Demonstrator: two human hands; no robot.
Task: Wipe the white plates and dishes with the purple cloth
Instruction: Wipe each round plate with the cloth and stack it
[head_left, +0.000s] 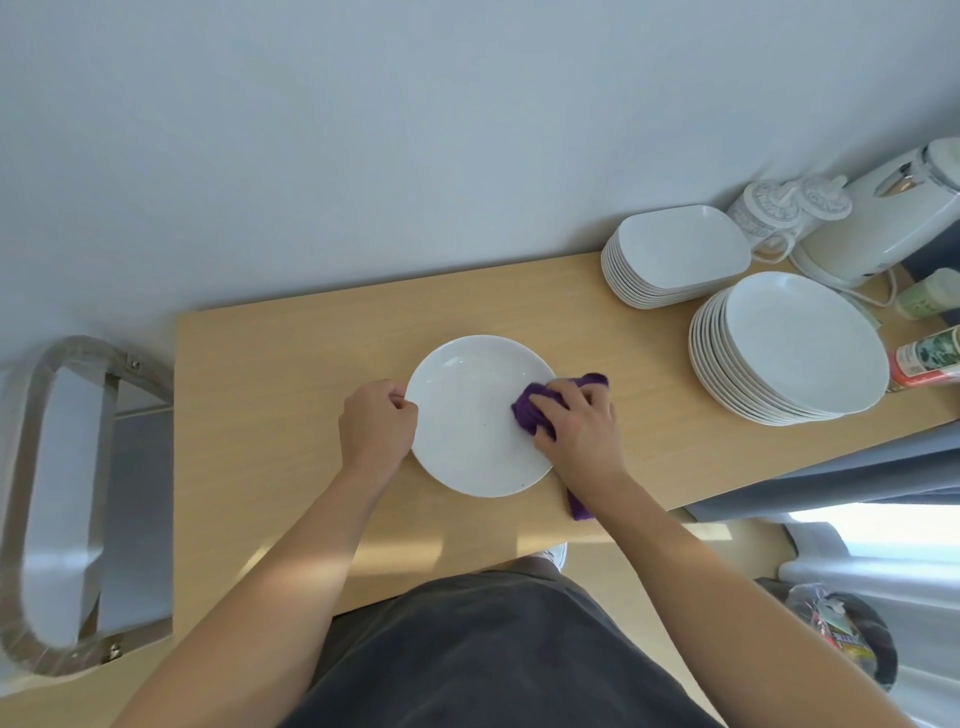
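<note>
A round white plate (470, 415) lies flat in the middle of the light wooden table (270, 374). My left hand (376, 423) grips the plate's left rim with curled fingers. My right hand (576, 423) holds the bunched purple cloth (527, 410) against the right side of the plate. One end of the cloth sticks out past my knuckles and another shows under my wrist near the table's front edge.
A stack of round white plates (795, 348) and a stack of square white dishes (675, 254) stand at the right. Behind them are white lidded jars (779, 208), a white kettle (878, 223) and two bottles (924, 358). A metal chair frame (67, 493) stands left of the table.
</note>
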